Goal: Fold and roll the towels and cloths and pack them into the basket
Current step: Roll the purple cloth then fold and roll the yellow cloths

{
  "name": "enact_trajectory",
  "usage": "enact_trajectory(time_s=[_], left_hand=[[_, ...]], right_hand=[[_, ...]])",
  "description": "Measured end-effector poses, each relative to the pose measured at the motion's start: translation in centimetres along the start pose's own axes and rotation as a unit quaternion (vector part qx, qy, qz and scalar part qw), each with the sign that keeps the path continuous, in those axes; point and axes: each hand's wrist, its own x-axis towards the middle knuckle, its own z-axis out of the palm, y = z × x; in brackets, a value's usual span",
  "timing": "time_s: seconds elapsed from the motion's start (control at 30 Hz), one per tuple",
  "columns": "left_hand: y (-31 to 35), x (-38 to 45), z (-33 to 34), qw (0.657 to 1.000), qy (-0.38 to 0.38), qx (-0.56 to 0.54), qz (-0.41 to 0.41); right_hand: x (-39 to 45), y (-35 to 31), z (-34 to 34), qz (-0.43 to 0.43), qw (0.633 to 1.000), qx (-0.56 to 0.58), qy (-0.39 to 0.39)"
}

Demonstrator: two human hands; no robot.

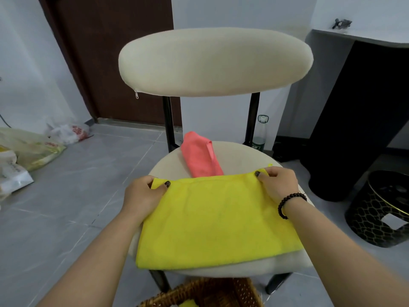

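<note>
Both hands pinch the yellow cloth's (217, 220) far corners on the chair seat (243, 156), left hand (143, 196) and right hand (280, 185) thumbs on top.

Soft even light, wide-angle edge distortion

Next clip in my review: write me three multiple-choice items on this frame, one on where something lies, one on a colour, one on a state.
1. Where does the pink cloth lie?
A. in the basket
B. on the chair seat, beyond the yellow cloth
C. on the floor

2. What colour is the cloth that both hands hold?
A. yellow
B. blue
C. white

3. How does the yellow cloth lie?
A. rolled into a tube
B. crumpled in a ball
C. spread flat on the seat

Key: 1 B, it rests on the chair seat past the yellow cloth's far edge. 2 A, the left hand and right hand pinch its far corners. 3 C, it lies flat.
</note>
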Motion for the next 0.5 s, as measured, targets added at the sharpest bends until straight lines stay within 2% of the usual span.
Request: enact_trajectory(time_s=[0.13,0.33,0.5], left_hand=[[1.1,-1.0,-1.0,0.993,0.03,-0.114,-0.004],[3.0,-3.4,-3.1,0.964,0.066,-0.256,-0.008],[3.8,-4.7,-5.2,0.95,0.074,-0.304,0.02]], right_hand=[[-1.0,-1.0,-0.9,-0.027,0.999,0.038,0.018],[-3.8,-2.8,-3.8,-0.065,0.99,0.103,0.069],[-6.0,-3.7,-6.6,-0.064,0.975,0.196,0.088]])
